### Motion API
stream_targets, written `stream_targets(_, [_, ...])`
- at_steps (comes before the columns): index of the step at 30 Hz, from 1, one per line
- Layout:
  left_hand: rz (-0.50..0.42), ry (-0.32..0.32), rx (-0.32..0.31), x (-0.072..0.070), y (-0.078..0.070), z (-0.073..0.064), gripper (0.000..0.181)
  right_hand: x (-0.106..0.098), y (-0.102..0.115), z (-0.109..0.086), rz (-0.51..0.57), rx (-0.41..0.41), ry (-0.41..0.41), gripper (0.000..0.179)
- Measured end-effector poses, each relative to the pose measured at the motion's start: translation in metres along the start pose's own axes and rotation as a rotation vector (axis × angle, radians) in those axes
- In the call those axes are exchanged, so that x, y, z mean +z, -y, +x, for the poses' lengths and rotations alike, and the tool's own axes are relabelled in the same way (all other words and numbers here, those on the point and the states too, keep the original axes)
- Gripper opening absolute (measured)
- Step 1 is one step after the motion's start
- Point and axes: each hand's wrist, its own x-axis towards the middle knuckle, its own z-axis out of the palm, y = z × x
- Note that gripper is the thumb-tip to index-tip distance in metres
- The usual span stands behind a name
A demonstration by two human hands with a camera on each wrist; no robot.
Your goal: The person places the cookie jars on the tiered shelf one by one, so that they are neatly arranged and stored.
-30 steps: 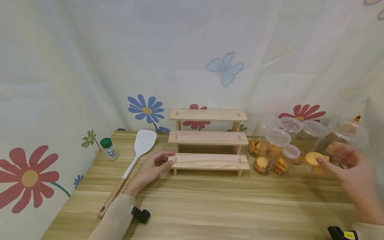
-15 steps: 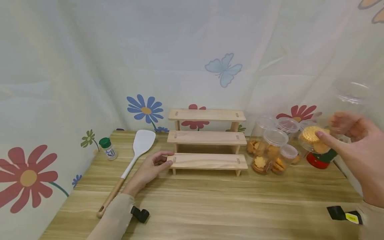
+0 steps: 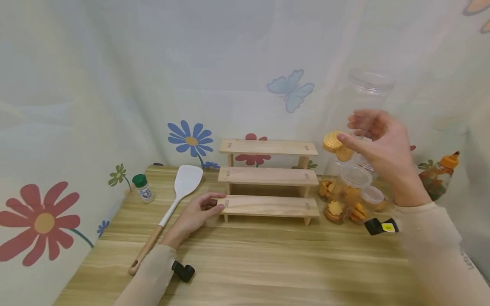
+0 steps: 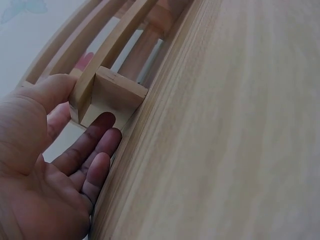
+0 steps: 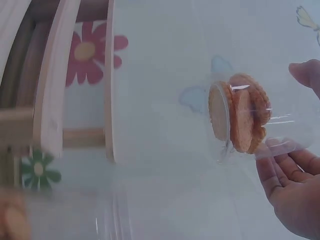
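A three-tier wooden display rack (image 3: 268,205) stands at the middle of the table. My left hand (image 3: 199,214) grips the left end of its lowest tier. In the left wrist view, the thumb lies on the board's end (image 4: 85,92) and other fingers reach beside the support below. My right hand (image 3: 388,146) holds a tall clear jar (image 3: 370,87) in the air, above and right of the rack. Round cookies (image 5: 242,115) sit at the jar's bottom. In the right wrist view, thumb and fingers are on opposite sides of the jar.
Several clear lidded jars (image 3: 355,177) of cookies stand right of the rack, partly behind my right arm. Farther right is an orange-capped bottle (image 3: 440,174). On the left lie a white spatula (image 3: 187,182) with a wooden handle and a green-capped shaker (image 3: 143,189).
My right hand has lifted the jar from the table's right side and carried it up and left toward the rack. The orange-capped bottle shows fully now. My left hand has stayed put.
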Motion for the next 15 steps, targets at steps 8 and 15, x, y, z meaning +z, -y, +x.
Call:
stream_targets(8, [0.002,-0.010,0.016,0.000,0.004,0.003,0.039,0.072,0.012,0.038,0.138,-0.065,0.119,0.061])
stream_targets(15, [-0.004,-0.005,0.009,-0.001,0.004,0.003,0.039,0.131,0.016,0.061,0.199,-0.061,0.205,0.068])
